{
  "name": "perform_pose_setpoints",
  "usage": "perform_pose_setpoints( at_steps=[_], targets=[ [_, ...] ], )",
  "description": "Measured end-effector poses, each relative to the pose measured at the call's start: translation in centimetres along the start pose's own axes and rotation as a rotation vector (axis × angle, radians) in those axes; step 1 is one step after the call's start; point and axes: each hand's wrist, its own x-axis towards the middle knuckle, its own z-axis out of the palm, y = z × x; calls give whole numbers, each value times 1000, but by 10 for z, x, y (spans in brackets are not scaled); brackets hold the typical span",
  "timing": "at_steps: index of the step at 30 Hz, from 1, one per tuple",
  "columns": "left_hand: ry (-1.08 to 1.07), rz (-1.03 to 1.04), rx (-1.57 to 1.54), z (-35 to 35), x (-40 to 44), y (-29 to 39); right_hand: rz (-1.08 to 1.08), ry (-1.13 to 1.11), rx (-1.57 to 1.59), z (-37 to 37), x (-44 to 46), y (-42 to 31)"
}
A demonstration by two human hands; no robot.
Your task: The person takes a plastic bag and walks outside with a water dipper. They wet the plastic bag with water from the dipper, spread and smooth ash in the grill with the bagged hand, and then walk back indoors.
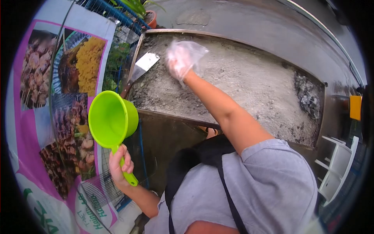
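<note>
Just left of the ash-filled tray (175, 31), a green dipper (133, 119) is clasped by the left hand (118, 165), the grip of the bagged right hand (180, 60) over the ash (241, 87) obscured.

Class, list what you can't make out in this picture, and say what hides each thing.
All in the head view:
- Right hand: fingers blurred, behind a cloudy clear plastic bag.
- Flat metal scraper: end of its handle, apparently behind the lime-green plastic dipper.
- Green leafy plant in an orange pot: top cut off by the upper edge.
</note>
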Motion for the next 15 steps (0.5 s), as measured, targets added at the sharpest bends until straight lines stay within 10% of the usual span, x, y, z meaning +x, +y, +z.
perform_pose_setpoints(
  at_steps=[5,10,12,15],
  targets=[
    [47,28,-18,-17,-1,2,105,660,100,8,-1,60],
    [77,23,-20,-25,-3,2,-225,517,458,65,-21,64],
    [82,26,-32,-27,-1,1,-361,880,64,69,-17,89],
    [82,26,-46,-30,0,0,-35,714,232,56,-27,138]
  ],
)
